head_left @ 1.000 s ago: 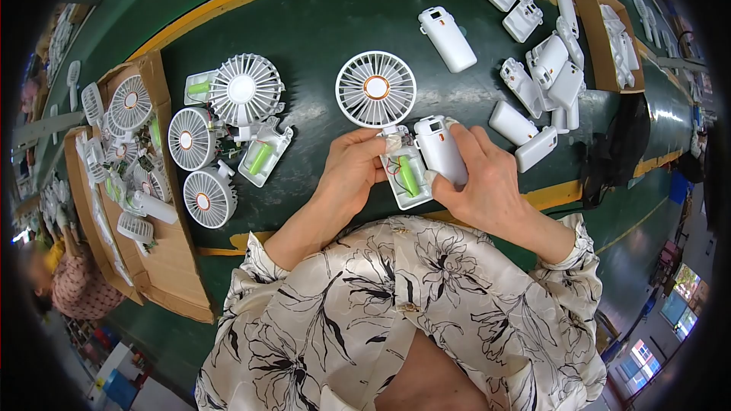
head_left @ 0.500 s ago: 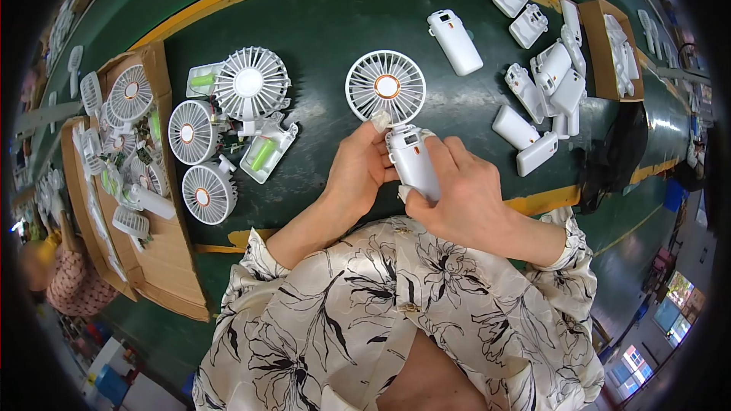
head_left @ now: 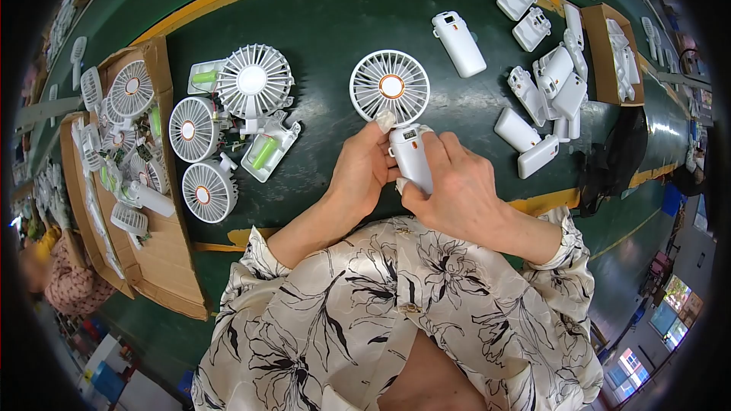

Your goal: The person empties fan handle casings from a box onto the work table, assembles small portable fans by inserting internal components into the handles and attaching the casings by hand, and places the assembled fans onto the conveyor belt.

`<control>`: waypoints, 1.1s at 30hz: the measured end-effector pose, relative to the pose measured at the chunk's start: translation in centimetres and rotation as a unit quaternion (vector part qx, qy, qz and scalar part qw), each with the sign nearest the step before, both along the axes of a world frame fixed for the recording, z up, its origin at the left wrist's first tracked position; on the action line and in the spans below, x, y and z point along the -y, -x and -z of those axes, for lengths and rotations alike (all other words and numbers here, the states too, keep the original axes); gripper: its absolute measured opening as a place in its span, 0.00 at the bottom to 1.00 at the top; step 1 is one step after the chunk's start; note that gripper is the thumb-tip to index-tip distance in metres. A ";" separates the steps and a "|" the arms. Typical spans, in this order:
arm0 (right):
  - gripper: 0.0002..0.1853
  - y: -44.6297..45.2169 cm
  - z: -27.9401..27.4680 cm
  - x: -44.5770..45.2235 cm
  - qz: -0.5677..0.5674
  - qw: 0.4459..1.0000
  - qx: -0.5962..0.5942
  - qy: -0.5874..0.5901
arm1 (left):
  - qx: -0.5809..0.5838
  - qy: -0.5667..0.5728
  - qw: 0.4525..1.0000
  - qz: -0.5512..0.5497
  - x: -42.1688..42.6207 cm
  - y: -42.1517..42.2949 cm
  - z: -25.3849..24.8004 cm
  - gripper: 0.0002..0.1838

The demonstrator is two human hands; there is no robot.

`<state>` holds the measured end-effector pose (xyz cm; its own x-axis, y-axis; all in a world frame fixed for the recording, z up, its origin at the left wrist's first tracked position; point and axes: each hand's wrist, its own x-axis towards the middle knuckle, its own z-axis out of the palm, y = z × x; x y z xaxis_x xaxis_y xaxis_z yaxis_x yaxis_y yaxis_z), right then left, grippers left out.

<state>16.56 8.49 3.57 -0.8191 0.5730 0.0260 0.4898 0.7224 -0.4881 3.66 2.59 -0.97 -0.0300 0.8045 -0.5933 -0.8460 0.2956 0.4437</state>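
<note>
A white handheld fan (head_left: 412, 154) is between my two hands, its round head (head_left: 411, 76) pointing away from me and its handle towards me. My left hand (head_left: 359, 167) is closed around the neck and the handle's left side, with a white cover on the thumb tip. From the right, my right hand (head_left: 462, 192) grips the handle, fingers on its front face and thumb low on its near end. A small dark window shows at the handle's top. The right fingers hide part of the front.
To the left lie several fans with opened handles and green batteries (head_left: 265, 154), beside a cardboard box (head_left: 169, 259) of fan parts. White handle shells (head_left: 461, 47) are spread on the right, near a smaller box (head_left: 603, 53) and a black bag (head_left: 620, 148).
My right fingers have shifted up and over the handle's front, covering the orange mark that showed before. My left hand keeps nearly the same hold. The whole view has shifted slightly.
</note>
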 end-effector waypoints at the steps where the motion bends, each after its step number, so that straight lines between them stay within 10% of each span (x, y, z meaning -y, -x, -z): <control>1: 0.21 0.0 0.1 0.0 0.000 1.000 0.000 0.000 | 0.000 0.000 1.000 0.000 0.0 0.0 -0.1 0.19; 16: 0.24 -1.1 0.5 -0.4 0.026 0.999 -0.034 -0.017 | -0.083 0.071 0.994 0.030 -0.5 -0.1 -0.2 0.11; 20: 0.25 -2.1 1.2 -1.3 0.112 0.978 0.017 0.173 | -0.069 0.039 0.997 0.001 -0.4 0.0 0.3 0.12; 25: 0.21 -1.6 2.5 -1.9 0.167 0.816 -0.026 0.552 | -0.087 -0.019 0.996 -0.011 -0.1 0.0 1.1 0.16; 33: 0.14 -0.7 3.0 -0.9 0.161 0.775 -0.082 0.606 | -0.052 -0.074 0.996 -0.009 0.1 -0.1 0.8 0.13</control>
<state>17.22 9.42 0.54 -0.6714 0.4320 -0.6021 0.4086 -0.4620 -0.7871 3.78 2.47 -1.74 -0.1003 0.8816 -0.4612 -0.7984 0.2053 0.5660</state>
